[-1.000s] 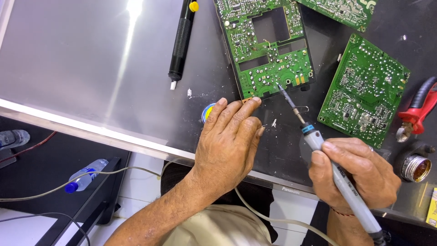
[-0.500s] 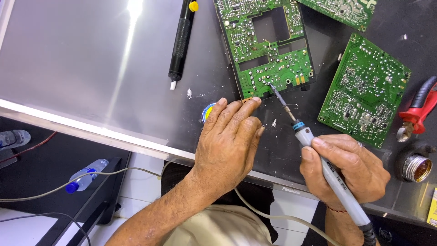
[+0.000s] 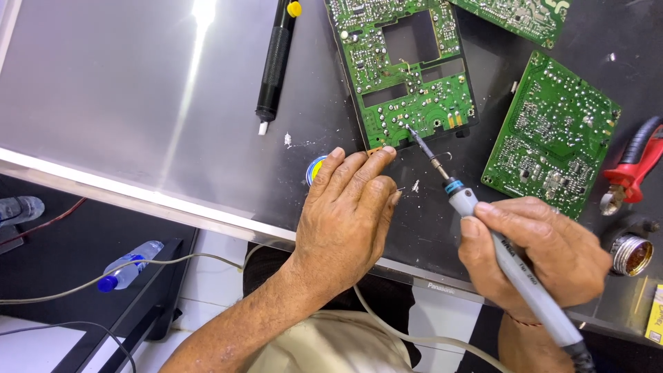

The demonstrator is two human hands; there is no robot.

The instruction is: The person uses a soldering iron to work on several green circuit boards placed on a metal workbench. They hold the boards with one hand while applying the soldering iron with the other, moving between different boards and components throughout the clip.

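Note:
My right hand (image 3: 545,255) grips a grey soldering iron (image 3: 511,266); its thin metal tip touches the lower edge of a green circuit board (image 3: 407,69) with a rectangular cut-out. My left hand (image 3: 349,214) lies flat on the dark work surface, fingers together, fingertips at the board's bottom edge. It partly covers a small round blue and yellow tin (image 3: 315,170). Whether the left hand pinches anything is hidden.
A black desoldering pump (image 3: 275,59) with a yellow cap lies upper left. A second green board (image 3: 552,135) sits right, a third (image 3: 525,14) at the top. Red-handled pliers (image 3: 632,169) and a metal coil stand (image 3: 630,254) are far right. A water bottle (image 3: 128,266) lies below the table.
The soldering iron has moved up and left, its tip going from the bare surface beside the board onto the board's lower edge. The left hand has stayed put.

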